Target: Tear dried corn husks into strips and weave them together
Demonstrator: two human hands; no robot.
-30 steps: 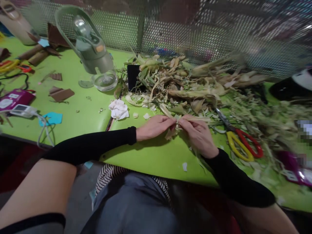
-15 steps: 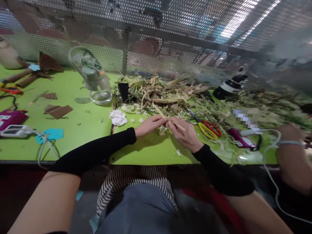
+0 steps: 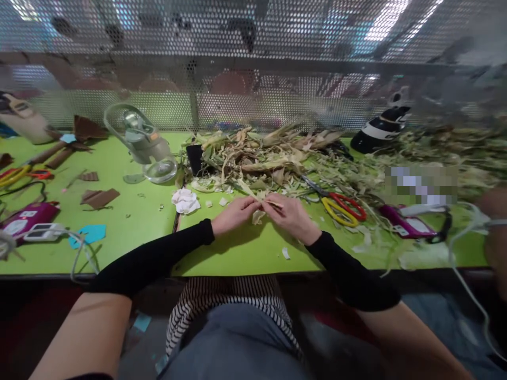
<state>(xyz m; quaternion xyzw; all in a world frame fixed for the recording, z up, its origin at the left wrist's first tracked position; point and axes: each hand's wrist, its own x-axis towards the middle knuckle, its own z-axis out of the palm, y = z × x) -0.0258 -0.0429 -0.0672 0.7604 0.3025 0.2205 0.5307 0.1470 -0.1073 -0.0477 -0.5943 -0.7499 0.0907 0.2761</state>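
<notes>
My left hand and my right hand meet over the green table, fingertips almost touching. Between the left thumb and fingers is pinched a pale strip of dried husk, which sticks out toward the pile beyond. My right hand is closed around a thin tan piece, a rolled husk or a stick; I cannot tell which. A loose husk scrap shows just under the fingertips. Behind the hands lies a heap of dry husks. Scissors with red and yellow handles rest to the right.
A clear bottle and a crumpled tissue are on the left, with brown scraps farther over. A magenta device with a white cable lies right, near another person's arm. Perforated metal panels stand behind the table.
The view has tilted and shifted slightly. Both hands remain together, the right one turned a little with its tan piece lying flatter. The other person's arm has moved toward the right edge.
</notes>
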